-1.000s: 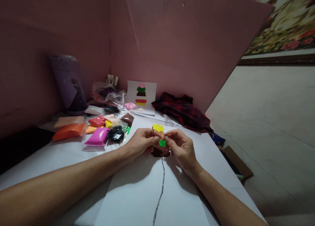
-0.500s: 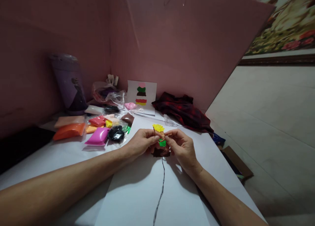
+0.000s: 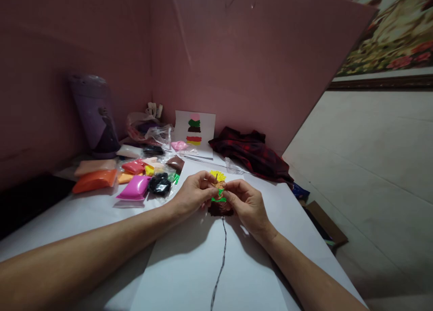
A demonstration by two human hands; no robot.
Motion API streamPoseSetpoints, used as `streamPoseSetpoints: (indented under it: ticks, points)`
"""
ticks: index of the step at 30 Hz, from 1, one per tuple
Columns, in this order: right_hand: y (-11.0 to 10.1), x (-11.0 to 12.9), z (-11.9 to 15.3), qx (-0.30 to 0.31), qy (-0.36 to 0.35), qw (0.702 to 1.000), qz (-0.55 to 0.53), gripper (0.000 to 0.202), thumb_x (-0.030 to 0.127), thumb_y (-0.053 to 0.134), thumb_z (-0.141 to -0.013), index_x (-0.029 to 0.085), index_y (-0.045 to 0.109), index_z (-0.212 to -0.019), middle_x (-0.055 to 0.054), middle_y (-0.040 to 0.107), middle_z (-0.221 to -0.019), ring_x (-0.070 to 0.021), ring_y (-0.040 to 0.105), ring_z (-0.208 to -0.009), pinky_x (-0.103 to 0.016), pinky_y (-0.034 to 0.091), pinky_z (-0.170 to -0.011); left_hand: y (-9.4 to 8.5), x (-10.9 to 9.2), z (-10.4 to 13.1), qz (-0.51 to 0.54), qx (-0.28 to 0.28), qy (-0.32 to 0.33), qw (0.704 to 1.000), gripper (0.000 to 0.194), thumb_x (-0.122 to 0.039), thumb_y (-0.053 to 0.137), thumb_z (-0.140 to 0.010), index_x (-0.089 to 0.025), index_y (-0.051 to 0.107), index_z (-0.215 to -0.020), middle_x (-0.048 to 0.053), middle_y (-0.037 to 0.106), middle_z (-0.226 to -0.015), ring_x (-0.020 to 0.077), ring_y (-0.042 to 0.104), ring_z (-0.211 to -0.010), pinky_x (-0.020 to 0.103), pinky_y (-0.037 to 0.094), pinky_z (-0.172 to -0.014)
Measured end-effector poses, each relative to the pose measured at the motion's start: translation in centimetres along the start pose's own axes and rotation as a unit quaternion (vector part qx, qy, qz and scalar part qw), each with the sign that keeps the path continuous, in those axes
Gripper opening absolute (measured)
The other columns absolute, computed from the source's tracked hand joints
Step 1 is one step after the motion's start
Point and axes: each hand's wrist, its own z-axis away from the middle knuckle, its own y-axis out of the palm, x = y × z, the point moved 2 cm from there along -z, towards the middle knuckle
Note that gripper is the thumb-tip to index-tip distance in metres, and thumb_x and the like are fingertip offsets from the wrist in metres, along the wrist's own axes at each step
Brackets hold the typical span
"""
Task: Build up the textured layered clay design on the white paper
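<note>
White paper (image 3: 189, 266) bears a yellow patch (image 3: 218, 175), an orange patch, a green patch (image 3: 216, 199) and a dark brown patch (image 3: 220, 210); a twisted dark line (image 3: 223, 248) runs down from the brown. Over these patches, my left hand (image 3: 194, 192) pinches a thin brownish-orange strand (image 3: 216, 179). Close on its right, my right hand (image 3: 246, 203) has thumb and forefinger pressed together at the strand's other part. The fingers partly cover the orange and green patches, and the strand's full shape is too small to make out.
Bagged clay in orange (image 3: 95, 181), magenta (image 3: 134, 187), black (image 3: 159, 184) and other colours lies at the left. Behind are a purple bottle (image 3: 94, 117), a propped sheet with coloured patches (image 3: 206, 126) and a dark red plaid cloth (image 3: 250, 153). A brown box (image 3: 326, 223) sits beyond the right edge.
Both hands have shifted slightly, the right one a little to the left. The strand between them has changed its bend and hangs over the green patch.
</note>
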Motion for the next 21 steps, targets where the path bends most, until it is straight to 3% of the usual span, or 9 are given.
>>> streamPoseSetpoints:
  ticks: [5, 21]
  points:
    - [0.05, -0.06, -0.06, -0.004, 0.005, 1.000, -0.019, 0.015, 0.030, 0.066, -0.076, 0.018, 0.063, -0.083, 0.000, 0.063, -0.068, -0.0108, 0.055, -0.055, -0.022, 0.045, -0.050, 0.29, -0.41, 0.27, -0.039, -0.003, 0.014, 0.999, 0.017, -0.029, 0.059, -0.074, -0.013, 0.055, -0.077, -0.006, 0.051, -0.052, 0.0050, 0.042, -0.039, 0.017, 0.031, -0.038]
    - [-0.40, -0.11, -0.45, -0.021, 0.005, 0.999, 0.025, 0.017, 0.034, 0.069, -0.072, 0.019, 0.066, -0.077, 0.003, 0.055, -0.051, -0.0092, 0.046, -0.041, -0.021, 0.036, -0.037, 0.60, -0.68, 0.55, -0.066, 0.018, 0.016, 0.998, 0.019, -0.031, 0.058, -0.075, -0.014, 0.057, -0.067, -0.006, 0.048, -0.049, 0.0057, 0.040, -0.041, 0.019, 0.030, -0.041]
